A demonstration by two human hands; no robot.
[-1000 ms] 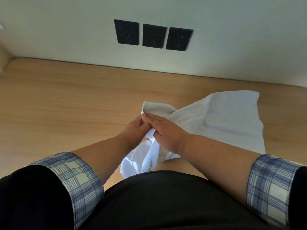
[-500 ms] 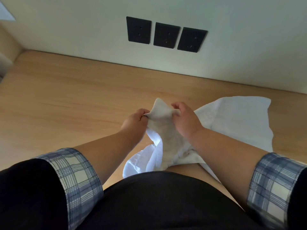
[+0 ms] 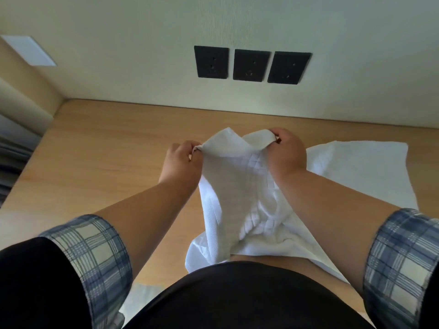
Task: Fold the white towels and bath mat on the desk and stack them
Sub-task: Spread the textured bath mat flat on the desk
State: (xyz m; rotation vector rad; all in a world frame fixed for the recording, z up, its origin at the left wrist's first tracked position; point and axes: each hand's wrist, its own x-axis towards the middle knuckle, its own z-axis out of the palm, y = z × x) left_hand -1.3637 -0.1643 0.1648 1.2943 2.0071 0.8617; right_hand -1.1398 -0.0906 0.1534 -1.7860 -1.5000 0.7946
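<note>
Dim, soft and even, with only faint, soft-edged shadows. Washed to a pale glare at the left near corner of the light wooden desk (image 3: 71,167). Grey and shaded on the held-up near face of the white woven towel (image 3: 228,186), close to blown out in its lower folds. Bowed by the wide lens along the desk's back seam, tilted at the three black rectangular wall sockets (image 3: 251,65). Smeared slightly at the blue-and-white plaid cuffs (image 3: 95,252); featureless in the black garment (image 3: 237,300).

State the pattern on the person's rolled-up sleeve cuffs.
Blue-grey and cream plaid sleeve cuffs, seen best in the head view.
</note>
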